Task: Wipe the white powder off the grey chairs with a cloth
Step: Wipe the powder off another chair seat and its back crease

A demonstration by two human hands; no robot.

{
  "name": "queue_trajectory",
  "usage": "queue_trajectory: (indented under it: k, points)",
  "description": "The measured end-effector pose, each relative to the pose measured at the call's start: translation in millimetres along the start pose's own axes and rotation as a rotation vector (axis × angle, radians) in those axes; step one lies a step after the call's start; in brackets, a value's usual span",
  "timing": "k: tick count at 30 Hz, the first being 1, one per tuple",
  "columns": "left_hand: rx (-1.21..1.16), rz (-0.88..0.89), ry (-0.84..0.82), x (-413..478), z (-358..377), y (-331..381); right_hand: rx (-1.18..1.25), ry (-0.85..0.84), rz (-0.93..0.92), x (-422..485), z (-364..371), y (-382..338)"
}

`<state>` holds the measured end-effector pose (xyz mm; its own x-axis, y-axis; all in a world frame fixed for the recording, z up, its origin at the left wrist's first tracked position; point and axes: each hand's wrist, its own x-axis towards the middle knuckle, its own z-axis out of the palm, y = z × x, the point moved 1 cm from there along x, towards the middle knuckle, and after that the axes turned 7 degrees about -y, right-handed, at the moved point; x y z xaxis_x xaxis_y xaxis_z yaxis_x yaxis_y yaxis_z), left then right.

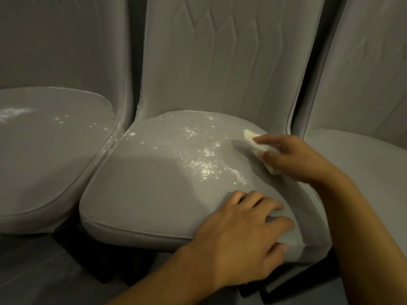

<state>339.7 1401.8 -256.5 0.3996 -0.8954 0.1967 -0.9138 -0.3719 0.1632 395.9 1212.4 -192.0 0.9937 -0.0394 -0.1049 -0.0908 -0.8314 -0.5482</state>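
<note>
From the head view I count three grey chairs side by side: the left chair [55, 150], the middle chair [143, 183] and the right chair [363, 161]. Their seats nearly touch, and only part of the outer two is in frame.

There is one cloth [250, 136], white and bunched up, lying on the rear right part of the middle seat. My right hand [293, 157] grips it. The fingers [262, 140] are curled over its top, so one end sticks out past the fingertips toward the backrest and another bit shows under the heel of the hand. The cloth sits just to the right of the main white powder [204, 164], which is scattered in specks across the right half of that seat, with a few flecks trailing toward the left rear corner.

A second powder patch [13, 113] lies on the left chair's seat, with loose flecks running toward the seam between the two seats.

My left hand [237, 236] rests on the front right corner of the middle seat. Its fingers are spread and slightly bent on the cushion, holding nothing, well apart from the cloth.

Dark floor [44, 271] shows below the seats.
</note>
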Motion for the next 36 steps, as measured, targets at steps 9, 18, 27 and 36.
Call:
queue_trajectory:
  k: [9, 18, 27, 36]
  points:
    - [0.078, 0.019, 0.002, -6, 3, 5, -0.186, -0.057, -0.208, -2, 36, -1]
    - [0.090, 0.025, 0.016, -5, 4, 4, -0.150, 0.137, 0.108, -6, 11, 23]
    - [0.071, 0.027, 0.012, -3, 3, 3, -0.105, -0.231, -0.003, -11, 2, 18]
    - [0.037, 0.004, 0.007, 1, 3, 4, -0.304, 0.156, 0.051, 11, 22, 44]
